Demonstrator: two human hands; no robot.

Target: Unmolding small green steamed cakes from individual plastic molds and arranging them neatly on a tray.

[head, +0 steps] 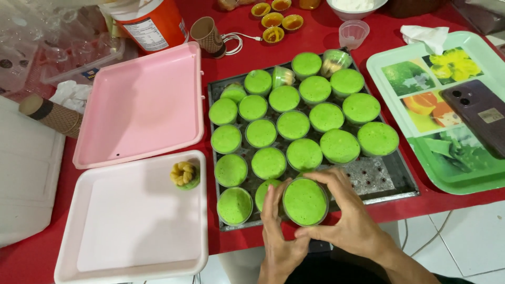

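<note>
Both my hands are closed round 1 green steamed cake in its clear cup (305, 201), at the near edge of the dark perforated tray (386, 181). My left hand (278, 231) presses its fingers against the cup's left side; my right hand (344, 213) wraps over the top rim and down the right side, so the cup sits gripped between them, lifted or tilted slightly toward me — I cannot tell whether it has left the tray.

Judging by how things lie, the work is near its start: just 1 unmoulded cake, green below with a yellow flower-shaped top (184, 174), sits in the white box (131, 265) to the left of my left fingers. About 20 cups remain in the tray beyond my fingertips, and a bare patch of tray shows just right of my right fingers. The pink lid (142, 105) lies open, further left and away.

Far beyond my fingers, at the upper left, stands an orange tub with a white label panel (152, 26). To the right of my right hand is a pale green serving tray printed with fruit pictures (421, 79), a dark phone (481, 115) lying on it.
</note>
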